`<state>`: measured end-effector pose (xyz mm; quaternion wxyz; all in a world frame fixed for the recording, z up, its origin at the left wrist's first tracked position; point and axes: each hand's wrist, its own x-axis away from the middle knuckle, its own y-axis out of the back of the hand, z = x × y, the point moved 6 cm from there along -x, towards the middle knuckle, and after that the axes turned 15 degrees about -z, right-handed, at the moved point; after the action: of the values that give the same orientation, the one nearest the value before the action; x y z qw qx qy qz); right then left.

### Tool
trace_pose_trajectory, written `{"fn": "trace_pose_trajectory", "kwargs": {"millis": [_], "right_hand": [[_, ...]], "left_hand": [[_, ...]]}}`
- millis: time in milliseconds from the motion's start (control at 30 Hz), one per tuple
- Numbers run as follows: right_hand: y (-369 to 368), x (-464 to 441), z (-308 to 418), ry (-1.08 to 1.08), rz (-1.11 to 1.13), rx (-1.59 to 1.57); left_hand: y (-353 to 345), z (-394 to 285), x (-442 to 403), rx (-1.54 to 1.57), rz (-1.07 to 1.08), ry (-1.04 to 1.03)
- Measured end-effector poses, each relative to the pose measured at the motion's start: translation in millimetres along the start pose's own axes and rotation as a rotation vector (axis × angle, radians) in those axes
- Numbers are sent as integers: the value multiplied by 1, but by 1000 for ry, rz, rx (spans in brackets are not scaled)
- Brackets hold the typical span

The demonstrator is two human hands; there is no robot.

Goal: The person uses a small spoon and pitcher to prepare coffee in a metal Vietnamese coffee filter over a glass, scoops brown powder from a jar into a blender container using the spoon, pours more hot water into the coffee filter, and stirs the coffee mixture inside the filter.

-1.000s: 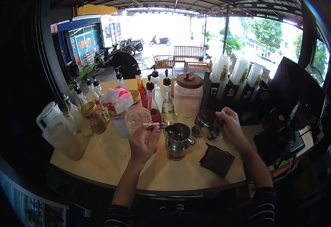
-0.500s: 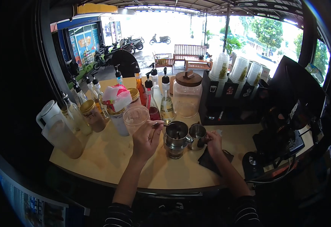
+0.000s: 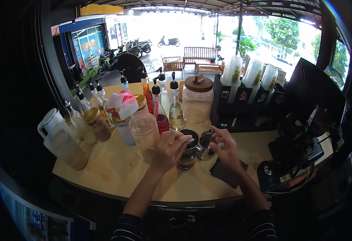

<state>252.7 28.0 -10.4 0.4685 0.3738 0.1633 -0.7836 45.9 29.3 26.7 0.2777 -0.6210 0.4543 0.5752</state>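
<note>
left hand has shifted rightward to the metal filter, fingers pinched together, anything held unclear; right hand at the metal cup beside it, can't tell if gripping; filter stacked on a glass on the tabletop, presumably for draining.

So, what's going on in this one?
A person is working with both bare hands at a light-coloured counter. Their left hand, fingers drawn together, is at the opening of a metal cup; whether it holds anything is hard to tell. Their right hand is at a round, dark-looking vessel beside that cup, its grip unclear. Pump bottles stand beyond the hands.
</note>
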Motion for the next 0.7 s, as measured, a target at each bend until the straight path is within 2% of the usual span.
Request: {"fn": "trace_pose_trajectory", "kwargs": {"millis": [67, 233, 267, 333, 367, 433, 467, 533, 567, 633, 700], "right_hand": [[-18, 2, 58, 155, 212, -76], [-33, 8, 60, 220, 217, 26], [-33, 10, 60, 291, 213, 53], [-34, 11, 59, 365, 216, 75], [-36, 12, 59, 411, 232, 109], [-39, 14, 59, 456, 250, 139], [-40, 15, 61, 518, 249, 166], [-39, 14, 64, 585, 250, 189], [-34, 12, 69, 636, 209, 197], [-29, 7, 73, 688, 170, 201], [-27, 5, 73, 726, 184, 227]], "left_hand": [[-9, -7, 2, 8, 44, -28], [-16, -4, 15, 30, 66, -31], [-14, -2, 17, 25, 64, -29], [-7, 16, 23, 138, -14, 303], [-8, 19, 27, 132, -16, 306], [-13, 37, 40, 255, -105, 538], [-16, 42, 45, 252, -107, 539], [-29, 50, 55, 345, 56, 699], [-27, 52, 56, 340, 49, 700], [-30, 50, 54, 279, 227, 739], [-30, 51, 54, 239, 212, 707]]}}
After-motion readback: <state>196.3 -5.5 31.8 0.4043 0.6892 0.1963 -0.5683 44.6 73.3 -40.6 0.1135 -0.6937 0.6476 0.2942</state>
